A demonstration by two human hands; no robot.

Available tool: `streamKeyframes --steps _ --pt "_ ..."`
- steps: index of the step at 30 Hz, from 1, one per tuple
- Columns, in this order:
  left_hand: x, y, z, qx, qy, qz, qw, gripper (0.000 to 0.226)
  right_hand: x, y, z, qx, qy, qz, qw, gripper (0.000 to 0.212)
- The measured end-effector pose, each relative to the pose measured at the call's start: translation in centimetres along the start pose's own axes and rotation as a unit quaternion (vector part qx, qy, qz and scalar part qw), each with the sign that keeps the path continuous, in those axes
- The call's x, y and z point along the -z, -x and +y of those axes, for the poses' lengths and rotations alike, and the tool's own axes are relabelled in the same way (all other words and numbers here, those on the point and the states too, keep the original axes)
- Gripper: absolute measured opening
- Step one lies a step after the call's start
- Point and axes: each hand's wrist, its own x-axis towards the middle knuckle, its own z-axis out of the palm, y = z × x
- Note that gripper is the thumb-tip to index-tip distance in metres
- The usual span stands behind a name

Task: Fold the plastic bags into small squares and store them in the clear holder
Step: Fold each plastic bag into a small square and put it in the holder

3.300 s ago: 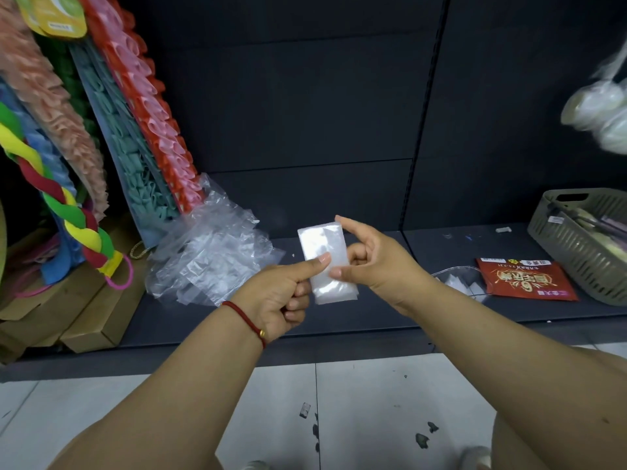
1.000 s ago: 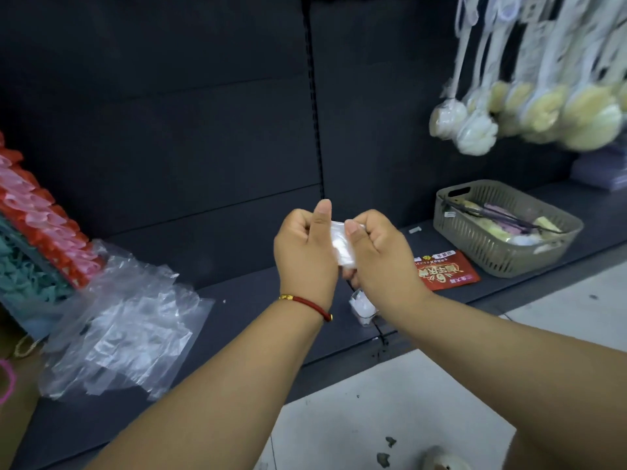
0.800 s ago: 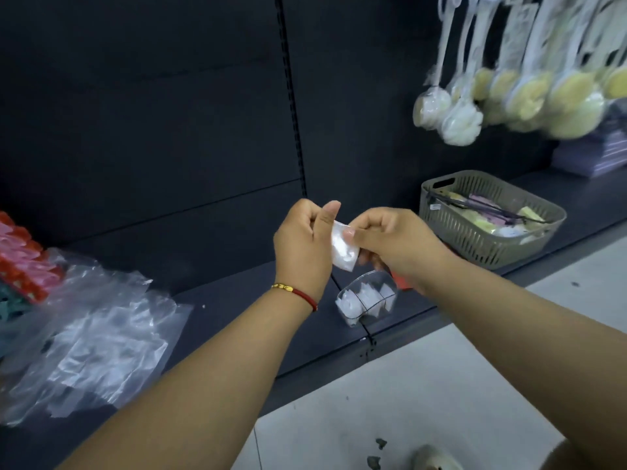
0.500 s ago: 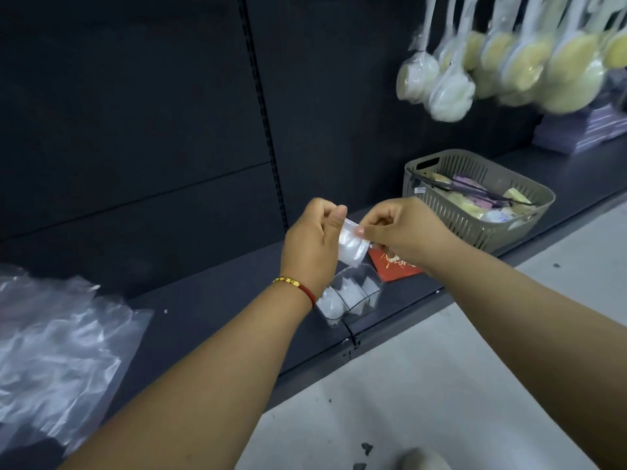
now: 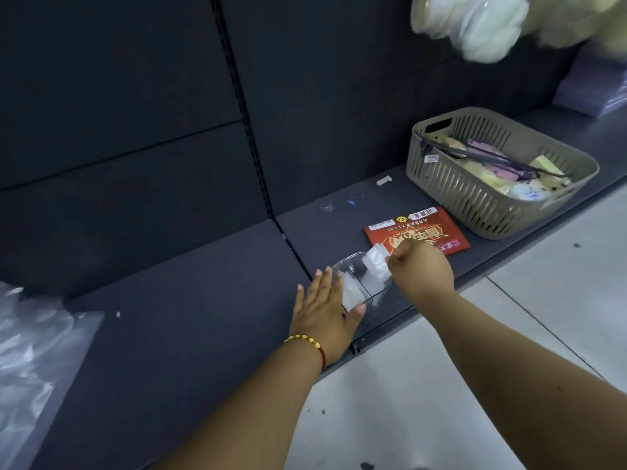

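One folded bag (image 5: 376,262) is pinched in my right hand (image 5: 422,271), fingers curled tight on it, right at the far rim of the clear holder (image 5: 369,308). The holder sits on the dark shelf (image 5: 203,300) near its front edge, and I count at least two folded squares (image 5: 353,293) already inside; the clear walls blur them, so I can't give a firmer number. My left hand (image 5: 325,317) lies flat against the holder's near side, fingers straight and spread, a beaded bracelet (image 5: 305,342) on the wrist. Just behind my right hand lies one red packet (image 5: 420,228), partly covered by my knuckles. Beyond it stands one slatted basket (image 5: 488,178) holding mixed small items. At far left, a heap of loose plastic bags (image 5: 34,351), uncountable. Pale puffs (image 5: 492,22) hang blurred at the top right.
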Motion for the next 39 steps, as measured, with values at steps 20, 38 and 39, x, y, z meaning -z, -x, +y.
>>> streamKeyframes --steps 20,38,39 --pt "-4.3 -2.6 -0.2 -0.027 -0.082 -0.026 0.996 0.099 -6.9 -2.9 1.1 -0.025 0.137 -0.044 0.989 0.024" --pt "-2.6 13.0 -17.7 0.277 -0.01 0.015 0.961 0.072 -16.2 11.5 -11.1 0.315 0.002 0.006 0.949 0.025" --pt "-2.7 14.6 -19.3 0.3 -0.009 0.021 0.954 0.072 -17.4 12.9 -12.4 0.314 0.011 -0.059 0.948 0.027"
